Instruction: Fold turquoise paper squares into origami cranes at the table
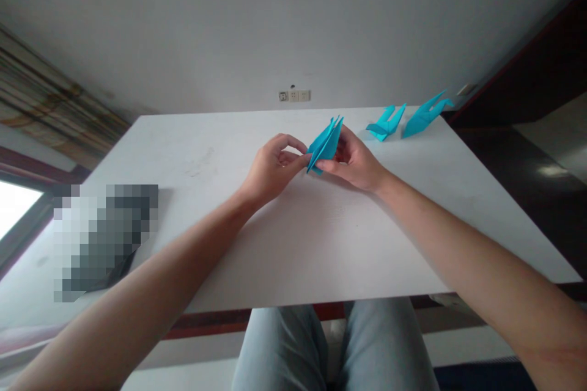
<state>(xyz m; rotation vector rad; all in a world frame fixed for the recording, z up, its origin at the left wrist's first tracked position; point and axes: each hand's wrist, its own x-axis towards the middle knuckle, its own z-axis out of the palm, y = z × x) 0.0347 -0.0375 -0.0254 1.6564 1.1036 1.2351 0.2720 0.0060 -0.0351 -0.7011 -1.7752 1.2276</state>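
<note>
Between my two hands, just above the white table, is a folded blue origami paper with narrow points sticking up. My left hand pinches its lower left edge between thumb and fingers. On the other side, my right hand grips it with the thumb at the front and the fingers partly hidden behind the paper. Two blue paper cranes stand farther back to the right: a smaller-looking crane and, beside it, a crane with a long raised point.
A pixelated dark and grey object lies at the table's left side. The far table edge meets a grey wall with sockets. A striped curtain hangs at the left. My legs are under the near edge.
</note>
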